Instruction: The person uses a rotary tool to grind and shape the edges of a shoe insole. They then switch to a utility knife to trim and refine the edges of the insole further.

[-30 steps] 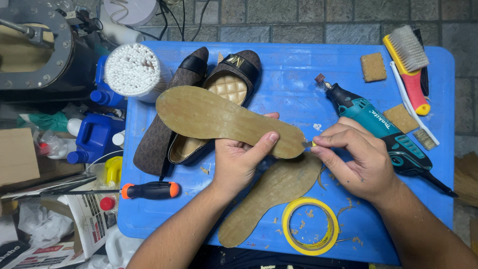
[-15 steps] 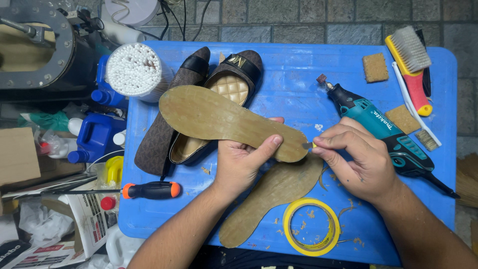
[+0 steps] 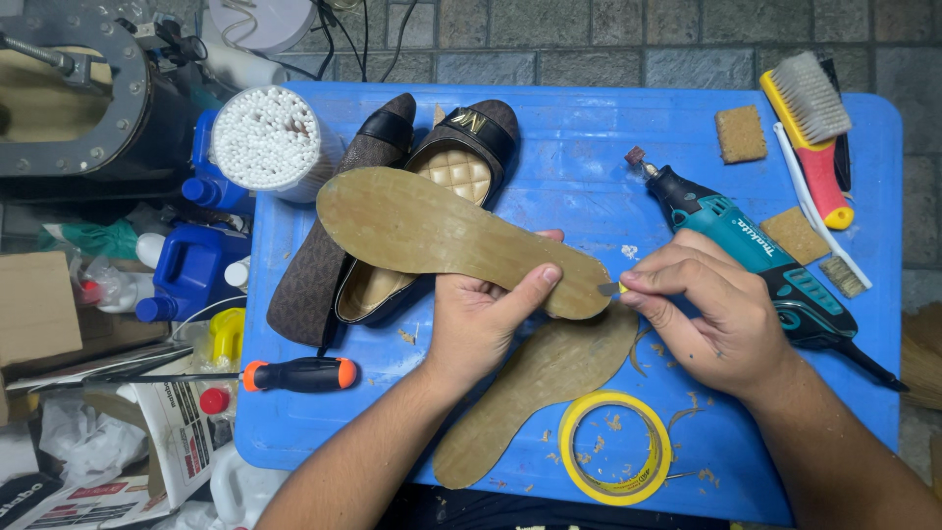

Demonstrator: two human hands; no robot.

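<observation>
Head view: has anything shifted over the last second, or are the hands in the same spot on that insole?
Nothing visibly changed. The left hand still holds the tan insole above the blue table, and the right hand keeps a small blade tip at its heel edge. The second insole, shoes, rotary tool, tape roll and screwdriver lie where they were.

The right hand [image 3: 721, 324] has edged slightly down along the sole's [image 3: 461, 240] heel end.
</observation>
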